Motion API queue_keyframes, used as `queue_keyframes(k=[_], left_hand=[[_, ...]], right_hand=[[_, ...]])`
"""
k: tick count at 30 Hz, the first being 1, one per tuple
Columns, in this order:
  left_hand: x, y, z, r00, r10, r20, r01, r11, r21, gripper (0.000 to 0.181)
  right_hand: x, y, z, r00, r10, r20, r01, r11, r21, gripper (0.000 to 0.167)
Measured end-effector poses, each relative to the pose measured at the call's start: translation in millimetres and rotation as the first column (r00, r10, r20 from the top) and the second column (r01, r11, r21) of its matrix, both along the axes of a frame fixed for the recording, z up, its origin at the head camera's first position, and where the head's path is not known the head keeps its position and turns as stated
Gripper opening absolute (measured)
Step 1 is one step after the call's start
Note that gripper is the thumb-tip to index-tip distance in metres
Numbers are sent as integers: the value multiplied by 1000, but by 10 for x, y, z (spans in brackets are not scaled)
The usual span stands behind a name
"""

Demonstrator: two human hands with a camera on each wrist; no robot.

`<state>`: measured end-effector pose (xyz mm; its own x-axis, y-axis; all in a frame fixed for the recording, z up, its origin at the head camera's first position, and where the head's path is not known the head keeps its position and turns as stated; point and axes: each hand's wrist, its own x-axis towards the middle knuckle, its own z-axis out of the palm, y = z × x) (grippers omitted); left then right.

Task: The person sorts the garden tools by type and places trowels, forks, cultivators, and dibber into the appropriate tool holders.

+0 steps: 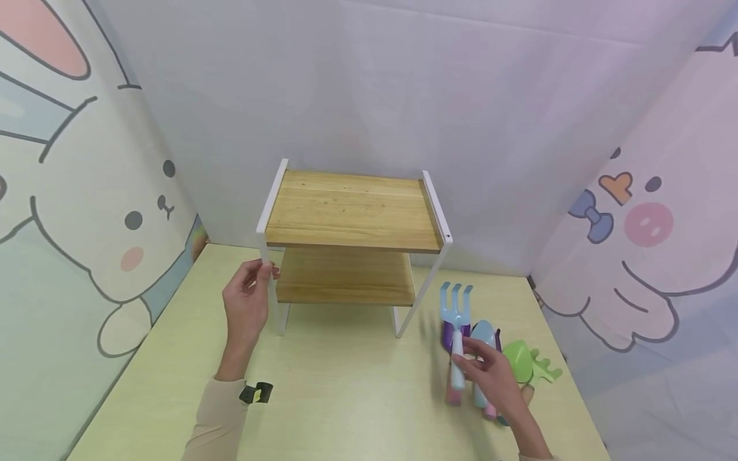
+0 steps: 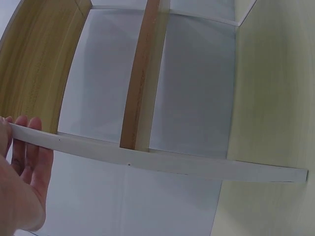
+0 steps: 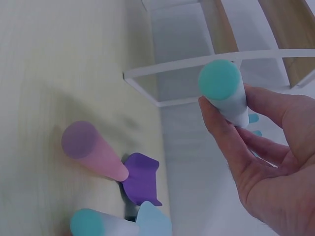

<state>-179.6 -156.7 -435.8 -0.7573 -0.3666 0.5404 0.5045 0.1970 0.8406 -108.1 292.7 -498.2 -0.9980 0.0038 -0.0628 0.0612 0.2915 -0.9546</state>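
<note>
A two-tier shelf with wooden boards and a white frame stands at the back of the table. My left hand holds its front left upright, fingers and thumb on either side of the white bar in the left wrist view. Above the table on the right, my right hand pinches a light-blue toy garden fork by the handle, its tines pointing away from me. The handle's teal end faces the right wrist camera. Below lies a purple scoop-like tool with a pink handle.
Beside the purple tool lie a light-blue trowel, a green trowel and a green rake, partly hidden by my right hand. Fabric walls with cartoon animals enclose the yellowish table at the back and both sides.
</note>
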Motion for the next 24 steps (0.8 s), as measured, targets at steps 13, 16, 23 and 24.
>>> queue_keyframes(k=[13,16,23,24], left_hand=[[-4,-6,-2,1000,2,8,-2,1000,6,12],[0,-7,-2,1000,-3,8,3,1000,7,13],[3,-7,-7,1000,0,-3,0,1000,7,12],[2,-9,-8,1000,-3,-5,3,1000,7,12]], right_hand=[[163,-70,239,994,-22,-105,39,986,160,51],[200,-96,324,993,-22,-112,42,983,178,53],[275,-137,467,989,-10,-145,44,972,231,51],[284,-141,482,988,-9,-152,45,971,235,50]])
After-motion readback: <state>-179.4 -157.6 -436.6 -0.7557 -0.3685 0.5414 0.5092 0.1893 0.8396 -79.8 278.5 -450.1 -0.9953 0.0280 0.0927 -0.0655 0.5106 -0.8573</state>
